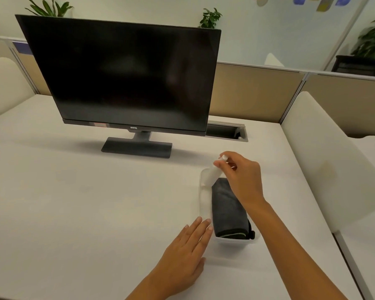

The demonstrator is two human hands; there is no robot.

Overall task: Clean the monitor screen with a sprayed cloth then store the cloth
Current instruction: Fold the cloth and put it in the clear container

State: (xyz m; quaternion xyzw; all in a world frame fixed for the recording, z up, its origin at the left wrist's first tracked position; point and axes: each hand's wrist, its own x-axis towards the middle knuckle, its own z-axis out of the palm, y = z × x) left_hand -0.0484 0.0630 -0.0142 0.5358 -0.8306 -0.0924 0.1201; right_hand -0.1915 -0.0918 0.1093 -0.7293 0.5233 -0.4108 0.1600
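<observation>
A black monitor (126, 76) with a dark screen stands on the white desk (74, 191). To its lower right sits a clear plastic box (204, 200) holding a folded dark grey cloth (227, 211). My right hand (243, 178) pinches the top of a small white spray bottle (213, 174), which tilts with its bottom in the far end of the box. My left hand (186, 247) lies flat with straight fingers, the fingertips touching the box's left side.
A cable tray slot (225, 132) is set into the desk behind the box. Cream seat backs (325, 152) flank the desk at right and left. Beige partitions and potted plants (210, 18) stand behind the monitor.
</observation>
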